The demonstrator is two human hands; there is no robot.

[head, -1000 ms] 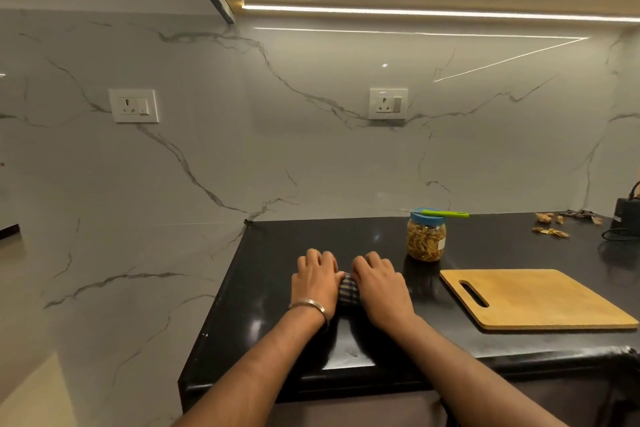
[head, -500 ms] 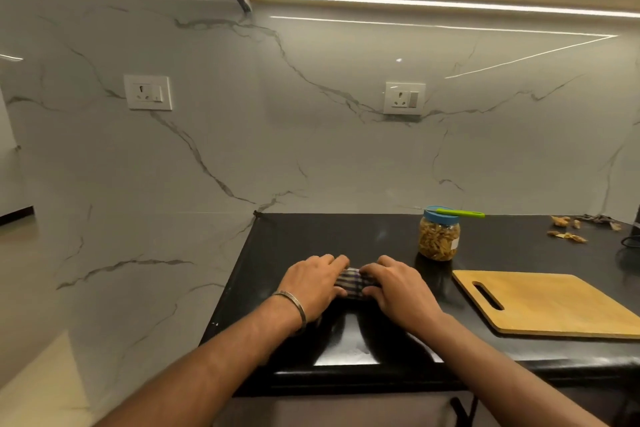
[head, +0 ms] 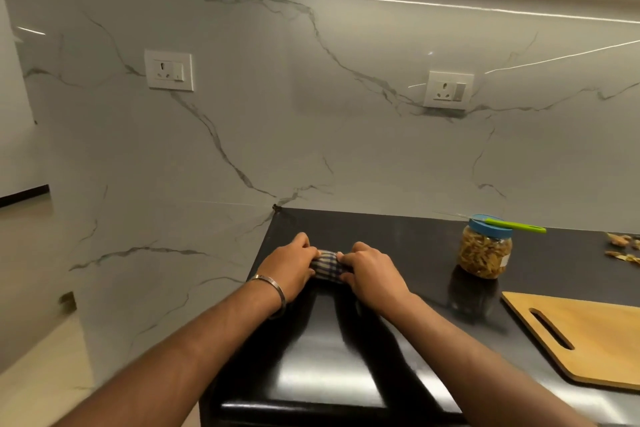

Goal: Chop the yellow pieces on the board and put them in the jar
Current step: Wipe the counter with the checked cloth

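Hands: left hand and right hand both grip a small checked cloth bunched between them on the black counter; fingers curled onto its ends
Jar: plastic jar with a blue lid stands closed, right of the hands, full of yellow pieces; a green-handled knife lies across the lid
Board: wooden cutting board bare, near the counter's front edge
Scraps: a few peelings behind the board
Stage: chopping looks finished — tidying, I judge
Handling: jar probably light, smooth-sided, a little slippery; grasp round the body below the lid — lift the knife off first, by its handle
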